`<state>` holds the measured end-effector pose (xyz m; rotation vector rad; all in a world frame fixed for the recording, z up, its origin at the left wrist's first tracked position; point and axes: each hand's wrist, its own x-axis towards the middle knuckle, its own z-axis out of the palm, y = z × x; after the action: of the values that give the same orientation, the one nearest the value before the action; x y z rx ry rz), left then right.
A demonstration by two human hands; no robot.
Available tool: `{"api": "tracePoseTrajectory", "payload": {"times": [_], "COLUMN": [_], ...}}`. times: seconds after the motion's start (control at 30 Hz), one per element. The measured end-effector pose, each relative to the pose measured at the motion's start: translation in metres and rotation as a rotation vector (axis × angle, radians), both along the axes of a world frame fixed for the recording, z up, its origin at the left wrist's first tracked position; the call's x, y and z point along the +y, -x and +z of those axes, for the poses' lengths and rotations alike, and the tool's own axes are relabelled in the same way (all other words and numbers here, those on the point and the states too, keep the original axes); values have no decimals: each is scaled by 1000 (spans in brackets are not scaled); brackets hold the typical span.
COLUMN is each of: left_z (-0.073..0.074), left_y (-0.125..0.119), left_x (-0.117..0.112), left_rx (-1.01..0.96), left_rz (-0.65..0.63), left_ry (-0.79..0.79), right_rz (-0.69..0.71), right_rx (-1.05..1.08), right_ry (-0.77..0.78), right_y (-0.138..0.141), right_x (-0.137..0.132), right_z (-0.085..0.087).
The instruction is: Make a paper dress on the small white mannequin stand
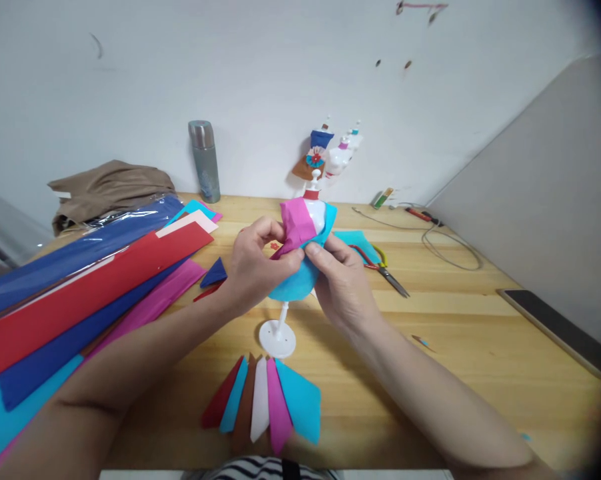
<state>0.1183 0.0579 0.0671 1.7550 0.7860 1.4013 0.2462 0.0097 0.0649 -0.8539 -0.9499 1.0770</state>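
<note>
The white dress form (318, 216) stands on the desk (360, 433) before you, draped in a pink piece (299, 219) and a turquoise piece (294, 283) — your left hand (253, 267) pinches the pink piece, your right hand (345, 283) the turquoise. Scissors (382, 268) lie rightward.

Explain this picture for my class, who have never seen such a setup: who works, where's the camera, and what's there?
There's no machine, just a person's bare left hand and right hand. The single picture comes from a camera worn on the head, looking forward and down. The left hand's grip is on pink material, the right's on turquoise material, around a small white dress form on a stand. On the wooden table lie scissors, fanned coloured pieces and stacked coloured sheets. A flask stands behind.
</note>
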Motion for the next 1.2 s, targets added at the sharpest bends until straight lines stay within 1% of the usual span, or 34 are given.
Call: {"api": "tracePoseTrajectory", "payload": {"times": [0.1,0.23,0.33,0.57,0.7,0.83,0.93,1.0,1.13,1.2], "left_z": [4,7,7,8,10,12,12,11,8,8], "left_y": [0,3,4,2,3,5,5,5,4,3], "left_x": [1,5,7,5,2,-2,-4,-4,-1,1], "left_rx": [-122,-169,-208,-219,-215,-220,-221,-214,-198,-184], "left_rz": [-48,-135,-177,-216,-222,-283,-274,-255,-272,-253], "left_ry": [85,165,200,281,274,235,202,196,224,224], "right_rz": [63,120,106,29,-5,-33,-44,-35,1,9], "right_rx": [-6,-35,-52,-86,-134,-150,-146,-126,-61,-62], "right_ry": [-20,-47,-56,-45,-55,-73,-75,-59,-7,6], "right_y": [-2,-7,-8,-8,-10,-11,-10,-10,-10,-10], "right_x": [0,1,1,6,6,2,-1,-2,0,0], "right_z": [1,4,3,-4,-4,-1,1,3,5,6]}}
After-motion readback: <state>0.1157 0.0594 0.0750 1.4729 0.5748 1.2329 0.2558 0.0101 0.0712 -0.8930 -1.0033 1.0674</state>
